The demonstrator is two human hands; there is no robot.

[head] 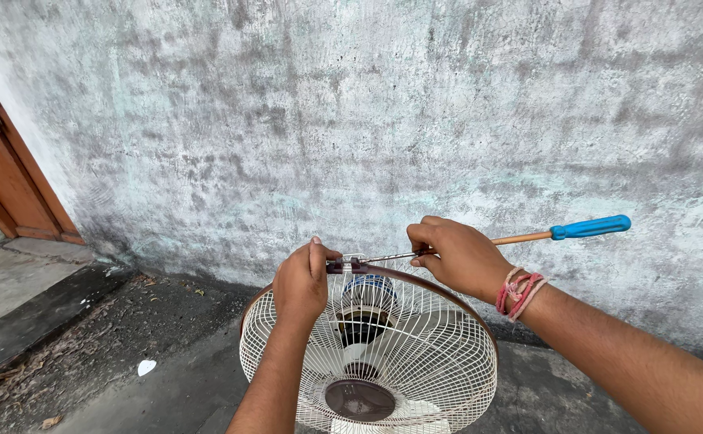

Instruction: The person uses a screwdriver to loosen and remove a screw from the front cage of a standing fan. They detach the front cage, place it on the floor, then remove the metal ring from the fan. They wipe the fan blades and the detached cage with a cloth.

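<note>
We are steadying the white fan guard (416,362) on the floor, our left hand (301,283) pinching the rim clip (350,264) at its top. Our right hand (457,255) is gripping the blue-handled screwdriver (589,227) by its shaft; held so far forward, the tip is likely slipping toward the left fingers.

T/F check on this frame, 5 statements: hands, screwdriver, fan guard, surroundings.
1. The right hand holds a screwdriver with a blue handle end. True.
2. The screwdriver tip points at the bottom of the fan guard. False: it meets the clip on the guard's top rim.
3. The left hand grips the top rim beside the clip. True.
4. The fan guard is black metal. False: the wire grille is white with a brown rim and a brown centre cap.
5. A bracelet sits on the left wrist. False: the red and pink thread bands are on the right wrist.
</note>
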